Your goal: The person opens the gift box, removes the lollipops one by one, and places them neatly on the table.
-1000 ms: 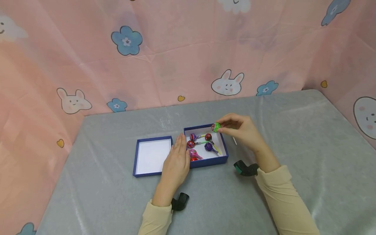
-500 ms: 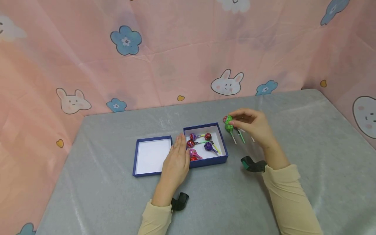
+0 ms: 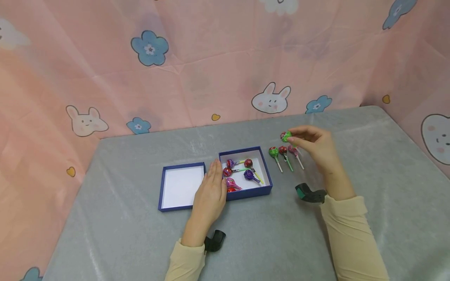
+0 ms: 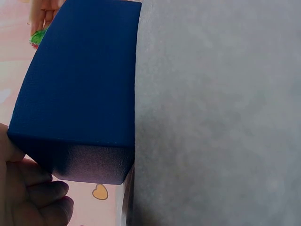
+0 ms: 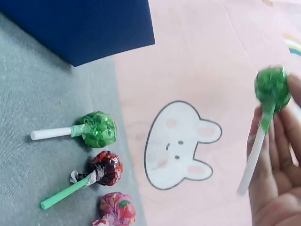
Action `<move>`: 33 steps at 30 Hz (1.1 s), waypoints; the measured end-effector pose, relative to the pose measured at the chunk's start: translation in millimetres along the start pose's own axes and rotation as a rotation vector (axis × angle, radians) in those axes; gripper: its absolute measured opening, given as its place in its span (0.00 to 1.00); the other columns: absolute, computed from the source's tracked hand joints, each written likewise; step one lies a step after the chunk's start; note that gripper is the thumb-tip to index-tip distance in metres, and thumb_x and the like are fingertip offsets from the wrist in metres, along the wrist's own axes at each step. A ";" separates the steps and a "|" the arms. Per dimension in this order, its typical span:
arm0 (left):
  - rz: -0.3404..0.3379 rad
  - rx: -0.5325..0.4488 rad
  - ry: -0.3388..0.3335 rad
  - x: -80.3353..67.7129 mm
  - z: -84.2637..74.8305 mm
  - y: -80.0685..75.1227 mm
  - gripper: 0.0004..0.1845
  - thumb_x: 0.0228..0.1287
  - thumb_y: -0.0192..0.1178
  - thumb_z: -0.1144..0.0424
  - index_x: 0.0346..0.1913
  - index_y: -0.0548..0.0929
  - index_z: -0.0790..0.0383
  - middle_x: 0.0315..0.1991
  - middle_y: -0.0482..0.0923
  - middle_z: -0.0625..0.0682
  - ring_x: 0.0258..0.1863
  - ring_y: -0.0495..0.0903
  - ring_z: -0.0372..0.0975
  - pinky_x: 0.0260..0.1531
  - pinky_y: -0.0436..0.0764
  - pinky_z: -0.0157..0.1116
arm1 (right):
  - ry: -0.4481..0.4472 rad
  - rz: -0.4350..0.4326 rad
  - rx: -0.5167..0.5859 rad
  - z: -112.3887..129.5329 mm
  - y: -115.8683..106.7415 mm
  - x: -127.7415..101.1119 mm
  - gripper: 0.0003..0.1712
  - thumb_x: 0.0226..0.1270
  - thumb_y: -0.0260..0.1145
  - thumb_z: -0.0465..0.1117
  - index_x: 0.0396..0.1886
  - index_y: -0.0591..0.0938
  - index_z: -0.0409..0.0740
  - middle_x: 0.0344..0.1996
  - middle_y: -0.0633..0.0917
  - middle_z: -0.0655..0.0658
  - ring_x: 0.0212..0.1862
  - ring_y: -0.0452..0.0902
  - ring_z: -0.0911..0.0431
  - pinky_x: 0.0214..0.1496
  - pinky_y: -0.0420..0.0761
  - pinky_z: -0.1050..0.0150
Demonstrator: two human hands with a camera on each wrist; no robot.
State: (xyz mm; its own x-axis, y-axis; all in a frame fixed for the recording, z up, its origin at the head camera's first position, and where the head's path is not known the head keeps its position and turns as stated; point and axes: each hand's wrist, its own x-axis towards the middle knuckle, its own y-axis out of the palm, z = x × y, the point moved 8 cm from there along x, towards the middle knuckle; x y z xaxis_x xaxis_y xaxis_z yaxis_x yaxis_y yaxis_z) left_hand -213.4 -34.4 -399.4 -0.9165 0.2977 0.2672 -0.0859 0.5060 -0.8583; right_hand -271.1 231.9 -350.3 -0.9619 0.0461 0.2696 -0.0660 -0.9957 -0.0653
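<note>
An open blue box (image 3: 267,177) with a white inside holds several wrapped lollipops (image 3: 238,171). My left hand (image 3: 211,191) lies flat with straight fingers against the box's left wall (image 4: 80,89). My right hand (image 3: 294,137) is raised to the right of the box. It pinches a green lollipop (image 3: 286,136) by its head, and the white stick runs along the fingers (image 5: 277,179) below that green head (image 5: 272,87). Beneath it three lollipops lie in a row on the table: green (image 3: 273,152), red (image 3: 283,150) and pink (image 3: 292,150).
The box's blue lid (image 3: 181,186) lies upside down just left of the box. A grey cloth (image 3: 351,128) covers the table, and pink curtains with rabbits and flowers (image 3: 225,58) close it in at the back and sides.
My right hand carried the green lollipop from over the box's far right corner out to the right, above the row on the table. The left hand has stayed put.
</note>
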 end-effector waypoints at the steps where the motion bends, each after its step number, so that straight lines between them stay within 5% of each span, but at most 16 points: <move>1: 0.000 0.000 -0.001 -0.1 -0.1 -0.1 0.27 0.71 0.46 0.63 0.68 0.60 0.75 0.69 0.59 0.62 0.69 0.59 0.49 0.65 0.60 0.47 | 0.014 -0.020 -0.001 -1.7 -2.7 0.0 0.08 0.57 0.68 0.30 0.38 0.86 0.38 0.30 0.86 0.55 0.35 0.81 0.62 0.41 0.78 0.73; 23: -0.017 -0.005 0.009 -0.5 -2.4 -2.4 0.27 0.71 0.47 0.63 0.68 0.61 0.75 0.68 0.61 0.63 0.68 0.60 0.49 0.64 0.62 0.48 | 0.140 -0.267 0.202 -32.0 -43.5 -1.8 0.06 0.54 0.71 0.29 0.32 0.88 0.41 0.26 0.86 0.53 0.29 0.81 0.62 0.32 0.79 0.74; 33: -0.009 -0.009 -0.001 -0.9 -1.1 -1.5 0.27 0.71 0.47 0.64 0.68 0.60 0.75 0.69 0.60 0.62 0.69 0.58 0.48 0.65 0.61 0.48 | 0.236 -0.367 0.109 -57.6 -60.8 -4.7 0.06 0.50 0.75 0.36 0.30 0.88 0.43 0.28 0.84 0.53 0.29 0.81 0.63 0.34 0.79 0.75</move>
State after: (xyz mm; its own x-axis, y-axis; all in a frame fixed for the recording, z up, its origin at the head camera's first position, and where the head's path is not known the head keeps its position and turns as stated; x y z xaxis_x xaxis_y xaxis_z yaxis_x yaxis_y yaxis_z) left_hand -212.1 -34.6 -397.9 -0.9161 0.2925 0.2742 -0.0904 0.5158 -0.8519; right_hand -277.9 296.9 -403.0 -0.9149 0.4026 0.0284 -0.3983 -0.9120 0.0986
